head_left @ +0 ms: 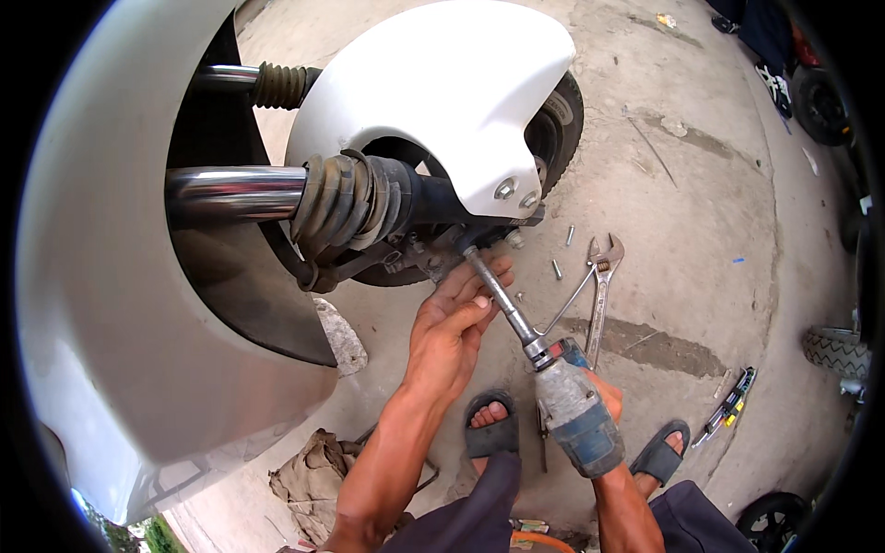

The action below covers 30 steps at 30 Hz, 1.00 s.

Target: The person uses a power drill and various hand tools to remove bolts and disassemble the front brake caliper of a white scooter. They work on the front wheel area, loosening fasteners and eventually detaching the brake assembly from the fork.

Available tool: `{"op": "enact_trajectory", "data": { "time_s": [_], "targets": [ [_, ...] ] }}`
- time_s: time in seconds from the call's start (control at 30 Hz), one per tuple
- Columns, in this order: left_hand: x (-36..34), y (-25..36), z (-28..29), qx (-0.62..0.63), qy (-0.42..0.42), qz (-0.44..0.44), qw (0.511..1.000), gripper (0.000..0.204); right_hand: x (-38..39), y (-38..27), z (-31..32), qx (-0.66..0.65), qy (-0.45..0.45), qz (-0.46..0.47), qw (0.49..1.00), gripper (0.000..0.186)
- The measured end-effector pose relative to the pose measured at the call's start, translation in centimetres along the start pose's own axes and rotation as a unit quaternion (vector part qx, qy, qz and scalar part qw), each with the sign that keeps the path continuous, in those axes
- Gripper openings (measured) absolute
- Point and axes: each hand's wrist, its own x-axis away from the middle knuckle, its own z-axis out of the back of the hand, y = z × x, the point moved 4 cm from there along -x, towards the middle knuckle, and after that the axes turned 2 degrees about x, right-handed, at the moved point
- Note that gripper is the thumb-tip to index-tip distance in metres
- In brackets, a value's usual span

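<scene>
My right hand (pixel 607 394) is wrapped round the grip of a blue and grey impact wrench (pixel 581 419), mostly hidden behind its body. A long socket extension (pixel 502 300) runs from the wrench up to the lower end of the front fork (pixel 433 195), and its tip is at the fastener area there. My left hand (pixel 452 318) lies along the extension near that tip, fingers stretched out under it and thumb apart. Above, a white front fender (pixel 442 83) is bolted over the wheel (pixel 560 129). Whether my left fingers touch the extension I cannot tell.
On the concrete right of the wheel lie an adjustable wrench (pixel 599 300) and loose bolts (pixel 557 269). A white body panel (pixel 120 276) fills the left side. A crumpled brown cloth (pixel 309 484) lies low left; a tool strip (pixel 728 405) lies right. Another person's shoe (pixel 774 90) shows far right.
</scene>
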Motion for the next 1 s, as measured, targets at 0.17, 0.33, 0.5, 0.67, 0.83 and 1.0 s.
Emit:
{"op": "enact_trajectory", "data": {
  "time_s": [0.17,0.33,0.5,0.67,0.83,1.0],
  "targets": [
    [0.1,0.2,-0.4,-0.012,0.008,0.001,1.0,0.061,-0.3,0.2,0.3,-0.004,-0.001,-0.01,1.0,0.018],
    [-0.1,-0.2,-0.6,-0.009,0.007,0.008,1.0,0.058,-0.7,0.1,0.7,0.01,-0.003,0.022,1.0,0.019],
    [-0.1,-0.3,-0.1,0.002,0.012,0.002,1.0,0.054,-1.8,-0.9,0.6,-0.023,0.02,0.0,1.0,0.023],
    [0.0,0.1,0.3,0.026,0.008,0.008,1.0,0.05,-1.6,-1.0,-0.1,-0.003,0.004,0.014,1.0,0.029],
    [0.0,0.4,0.8,0.028,0.001,0.007,1.0,0.051,0.0,0.3,-1.1,0.017,0.035,0.043,0.998,0.03],
    [-0.2,0.6,1.0,0.033,0.004,0.006,0.999,0.044,0.0,0.1,-1.6,0.026,0.014,-0.068,0.997,0.025]
  ]
}}
